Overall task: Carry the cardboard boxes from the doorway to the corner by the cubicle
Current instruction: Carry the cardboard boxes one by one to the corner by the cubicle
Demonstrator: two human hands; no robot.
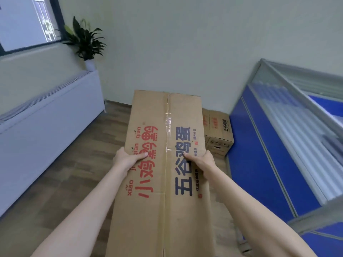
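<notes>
Wood-plank flooring (78,182) runs to a pale wall (176,43) in an office corner. Centre frame, a long cardboard box (165,164) with taped centre seam and red and dark printed lettering is held off the floor, its length running from 6 toward 12 o'clock. At its 9 o'clock edge the left hand (128,158) grips the side, thumb lying across the top; at 3 o'clock the right hand (200,160) grips the opposite edge the same way. Past the far right end, toward 2 o'clock, stacked boxes (219,134) of the same print sit on the floor just beside a blue cubicle partition (269,173). At 9 o'clock a white radiator cover (46,130) lines the wall; at 11 o'clock stands a potted plant (85,39) beside a window (24,21).
</notes>
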